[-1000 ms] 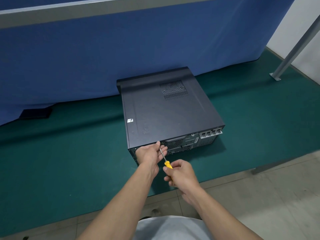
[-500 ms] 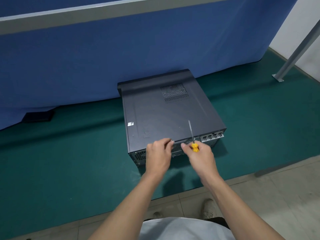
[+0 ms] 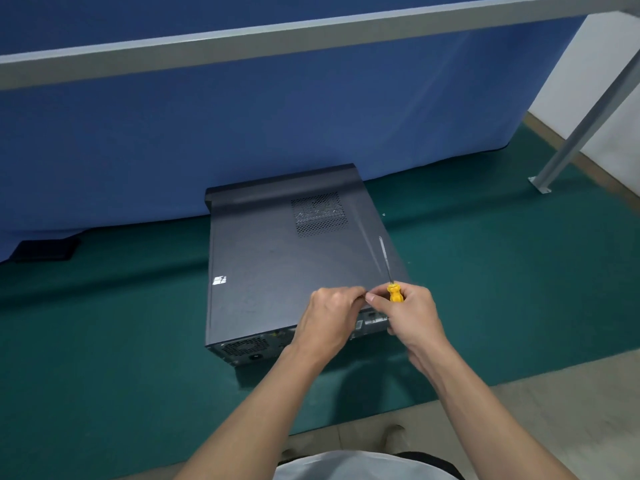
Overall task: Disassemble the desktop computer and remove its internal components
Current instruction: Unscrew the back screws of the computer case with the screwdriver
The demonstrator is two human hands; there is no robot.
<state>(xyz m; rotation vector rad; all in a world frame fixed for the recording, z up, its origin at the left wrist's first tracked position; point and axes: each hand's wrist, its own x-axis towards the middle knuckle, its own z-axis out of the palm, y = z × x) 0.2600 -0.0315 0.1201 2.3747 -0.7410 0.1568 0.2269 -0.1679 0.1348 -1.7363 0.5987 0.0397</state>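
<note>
desktop computer (image 3: 277,271) lies flat on the green mat (image 3: 104,341), rear panel toward the person, front end toward the blue curtain (image 3: 242,133). lid is on. the top panel has a perforated vent grille (image 3: 318,214) far right and a small sticker (image 3: 219,280) near the left edge. a fan grille (image 3: 244,347) shows at the rear face's left corner. most of the rest of the rear is behind the hands.

left hand (image 3: 330,317) is at the rear top edge of the case, right of centre, fingers curled over the lid lip. the fingertips are hidden behind the knuckles, so can't tell if it clamps the lip, pinches something small or just rests there.

right hand (image 3: 412,320) is just beside it, thumb tip touching the left hand's fingers. it's clenched round the screwdriver (image 3: 394,293): yellow handle in the fist, thin shaft pointing up and away over the right side of the top panel. can't tell whether the tip touches the panel.

the mat runs under the curtain. a black object (image 3: 45,249) sits at the curtain hem far left, well apart from the case. a grey bar (image 3: 311,32) crosses the view above the curtain. a slanted metal leg (image 3: 581,123) stands on the right, its foot plate at the mat's far right edge. on the near side there's pale floor (image 3: 519,427) and a white shirt (image 3: 346,465) at the bottom edge.
</note>
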